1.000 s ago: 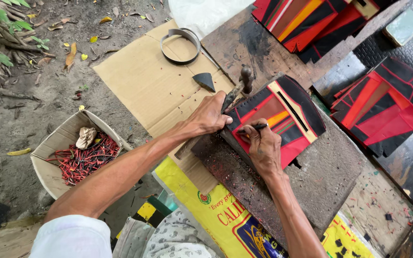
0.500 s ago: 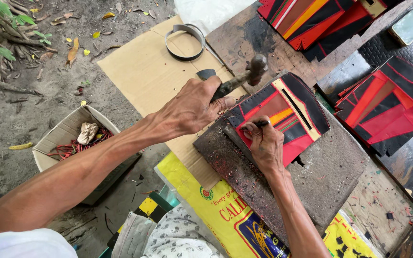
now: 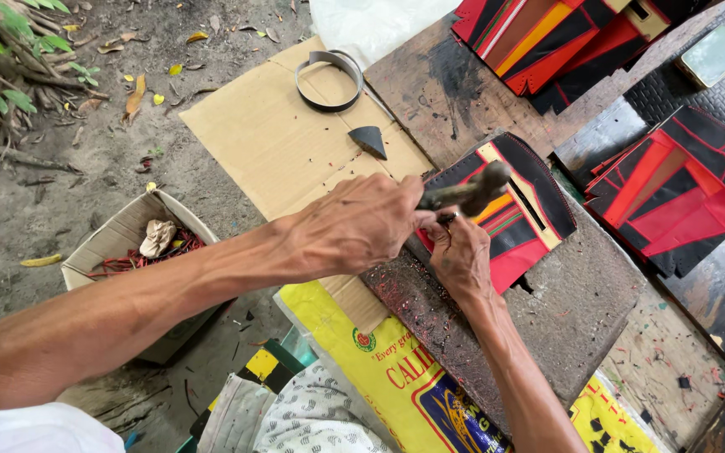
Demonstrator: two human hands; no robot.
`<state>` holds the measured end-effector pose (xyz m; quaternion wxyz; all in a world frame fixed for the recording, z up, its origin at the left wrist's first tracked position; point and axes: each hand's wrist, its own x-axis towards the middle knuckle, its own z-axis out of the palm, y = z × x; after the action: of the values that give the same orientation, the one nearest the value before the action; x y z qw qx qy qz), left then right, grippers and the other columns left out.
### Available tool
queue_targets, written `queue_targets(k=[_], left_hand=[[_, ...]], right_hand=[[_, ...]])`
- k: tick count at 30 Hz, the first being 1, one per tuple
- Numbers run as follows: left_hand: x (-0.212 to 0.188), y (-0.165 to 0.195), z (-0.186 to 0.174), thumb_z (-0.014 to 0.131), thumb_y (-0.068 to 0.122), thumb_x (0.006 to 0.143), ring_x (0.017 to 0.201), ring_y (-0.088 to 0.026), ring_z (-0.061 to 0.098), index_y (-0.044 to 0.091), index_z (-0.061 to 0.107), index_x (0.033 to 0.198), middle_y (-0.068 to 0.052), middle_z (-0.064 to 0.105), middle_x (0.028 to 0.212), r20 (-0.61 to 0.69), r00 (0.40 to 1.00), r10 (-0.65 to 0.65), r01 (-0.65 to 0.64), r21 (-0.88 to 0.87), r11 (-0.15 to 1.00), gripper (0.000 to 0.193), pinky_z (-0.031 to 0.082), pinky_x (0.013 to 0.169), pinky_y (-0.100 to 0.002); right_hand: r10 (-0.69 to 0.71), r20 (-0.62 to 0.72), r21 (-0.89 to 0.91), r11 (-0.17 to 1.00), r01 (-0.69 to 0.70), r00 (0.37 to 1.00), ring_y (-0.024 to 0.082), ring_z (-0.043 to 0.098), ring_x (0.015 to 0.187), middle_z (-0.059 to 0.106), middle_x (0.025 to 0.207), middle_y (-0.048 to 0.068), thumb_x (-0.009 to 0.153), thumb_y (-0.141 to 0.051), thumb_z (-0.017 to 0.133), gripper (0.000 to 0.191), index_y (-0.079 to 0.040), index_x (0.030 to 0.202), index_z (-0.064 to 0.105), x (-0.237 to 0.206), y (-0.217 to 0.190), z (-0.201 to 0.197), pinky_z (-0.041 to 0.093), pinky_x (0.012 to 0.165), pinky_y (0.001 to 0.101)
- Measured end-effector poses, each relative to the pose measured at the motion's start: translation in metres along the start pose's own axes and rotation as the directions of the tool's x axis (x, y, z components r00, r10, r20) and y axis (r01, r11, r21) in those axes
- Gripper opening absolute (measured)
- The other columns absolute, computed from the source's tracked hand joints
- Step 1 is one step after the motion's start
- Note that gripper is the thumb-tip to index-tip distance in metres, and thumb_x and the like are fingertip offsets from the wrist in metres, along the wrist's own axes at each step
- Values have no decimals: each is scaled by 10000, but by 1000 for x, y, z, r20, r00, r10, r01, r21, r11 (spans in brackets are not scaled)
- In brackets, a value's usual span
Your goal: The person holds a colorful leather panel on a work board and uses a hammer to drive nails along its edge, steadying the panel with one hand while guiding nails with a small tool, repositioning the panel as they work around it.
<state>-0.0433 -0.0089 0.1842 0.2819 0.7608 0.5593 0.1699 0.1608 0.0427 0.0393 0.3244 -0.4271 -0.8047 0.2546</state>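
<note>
Both hands are busy: left hand (image 3: 362,225) is clamped round the handle of a dark-headed wooden hammer (image 3: 467,193), and right hand (image 3: 461,256) pinches what looks like a small punch, too hidden to be sure, against the red, black and yellow stitched leather panel (image 3: 520,216). That panel lies on a worn dark wooden slab (image 3: 581,302), with more red-and-black pieces (image 3: 681,189) well apart to the right.

Risk as I see it: the hammer head sits just beside the right fingers, so a glancing blow could catch them or skid the tool across the panel.

Compared with half a second ago, the hammer has dropped from its raised, blurred swing down to the tool.
</note>
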Motion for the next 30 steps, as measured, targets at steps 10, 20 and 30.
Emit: queue_targets(k=[10, 20, 30], left_hand=[[-1, -3, -4, 594, 262, 985, 440, -322, 576, -5, 494, 903, -149, 548, 553, -157, 970, 185, -151, 206, 967, 296, 451, 400, -483], [0, 15, -12, 475, 387, 1046, 453, -311, 605, 18, 508, 1050, -127, 591, 590, 177, 978, -111, 104, 48, 993, 370, 471, 423, -484], [-10, -6, -11, 568, 369, 1000, 623, -460, 675, -19, 569, 1023, -258, 649, 652, 29, 996, -82, 81, 38, 996, 388, 508, 595, -570]], right_hand=[[-73, -27, -13, 997, 73, 997, 359, 693, 739, 678, 842, 183, 979, -135, 654, 102, -37, 1003, 656, -1, 8, 6, 531, 642, 424], [-84, -25, -64, 995, 83, 996, 374, 704, 745, 698, 848, 184, 967, -107, 675, 139, -49, 1093, 688, -4, 25, 12, 548, 644, 434], [88, 13, 184, 979, -89, 996, 205, 777, 819, 749, 878, 130, 1047, -130, 595, 180, 42, 1095, 620, -2, 28, 0, 652, 721, 336]])
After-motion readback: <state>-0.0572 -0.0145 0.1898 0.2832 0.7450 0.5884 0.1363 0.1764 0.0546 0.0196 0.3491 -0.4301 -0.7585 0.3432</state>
